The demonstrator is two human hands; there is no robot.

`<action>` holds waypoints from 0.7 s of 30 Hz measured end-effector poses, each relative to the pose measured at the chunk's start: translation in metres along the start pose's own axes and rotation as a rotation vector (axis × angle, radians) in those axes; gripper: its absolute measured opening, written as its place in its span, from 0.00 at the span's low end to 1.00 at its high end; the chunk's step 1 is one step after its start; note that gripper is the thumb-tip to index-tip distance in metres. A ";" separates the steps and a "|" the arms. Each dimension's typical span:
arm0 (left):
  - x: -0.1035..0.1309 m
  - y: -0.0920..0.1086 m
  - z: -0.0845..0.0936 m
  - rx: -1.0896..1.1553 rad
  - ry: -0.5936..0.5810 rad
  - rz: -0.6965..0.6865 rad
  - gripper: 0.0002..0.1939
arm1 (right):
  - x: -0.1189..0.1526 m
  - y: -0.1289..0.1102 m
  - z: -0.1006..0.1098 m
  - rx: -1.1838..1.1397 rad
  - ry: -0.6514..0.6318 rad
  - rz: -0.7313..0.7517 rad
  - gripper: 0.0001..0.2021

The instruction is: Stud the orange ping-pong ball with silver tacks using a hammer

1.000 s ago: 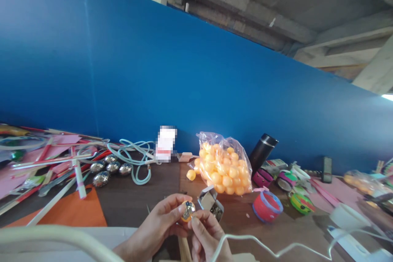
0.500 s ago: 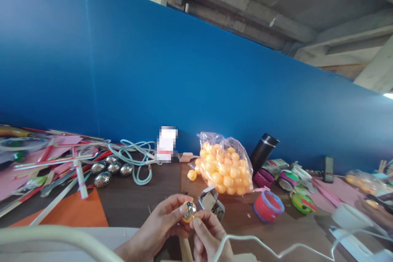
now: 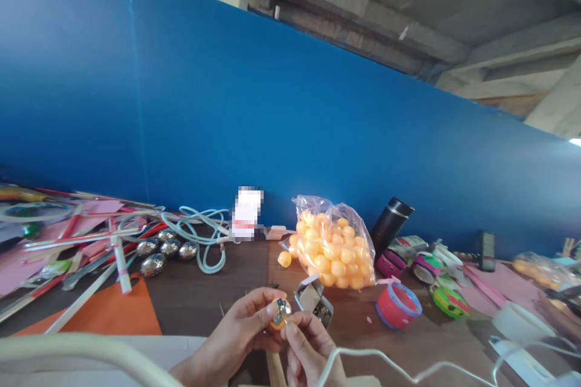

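Over the table, the left hand pinches a silver-and-orange ball; the right hand sits up against it, fingertips at its edge, though whether they grip anything I can't tell. A small open box stands just beyond.

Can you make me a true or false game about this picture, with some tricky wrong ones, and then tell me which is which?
1. The left hand holds a shiny round thing with an orange rim. True.
2. The big bag is full of blue balls. False: the clear bag holds orange balls.
3. A loose orange ball sits beside the bag's left side. True.
4. The right hand is inside the small box. False: the right hand is at the round thing's edge, and the small box is behind it.
5. The silver balls are right of the bag. False: the silver balls lie left of it.
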State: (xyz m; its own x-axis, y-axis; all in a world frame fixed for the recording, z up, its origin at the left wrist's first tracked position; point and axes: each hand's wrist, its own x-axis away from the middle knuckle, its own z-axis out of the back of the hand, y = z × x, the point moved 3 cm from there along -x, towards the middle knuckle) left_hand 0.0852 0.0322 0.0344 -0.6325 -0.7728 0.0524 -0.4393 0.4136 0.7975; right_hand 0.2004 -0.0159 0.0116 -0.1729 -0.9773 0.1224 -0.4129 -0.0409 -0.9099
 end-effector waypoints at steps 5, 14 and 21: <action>0.000 0.003 -0.001 -0.004 0.011 0.006 0.12 | 0.000 0.000 -0.001 -0.002 0.002 0.016 0.19; 0.000 -0.001 0.001 -0.010 0.007 -0.011 0.12 | 0.001 -0.001 -0.001 0.014 0.021 0.018 0.20; 0.001 0.001 0.000 -0.011 0.013 0.005 0.11 | 0.001 -0.001 0.000 0.023 0.008 0.018 0.20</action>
State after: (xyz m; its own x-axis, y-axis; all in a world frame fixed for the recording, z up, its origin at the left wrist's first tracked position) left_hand 0.0845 0.0315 0.0351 -0.6264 -0.7768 0.0644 -0.4288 0.4125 0.8037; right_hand 0.2005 -0.0165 0.0122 -0.1873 -0.9763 0.1088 -0.3891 -0.0280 -0.9208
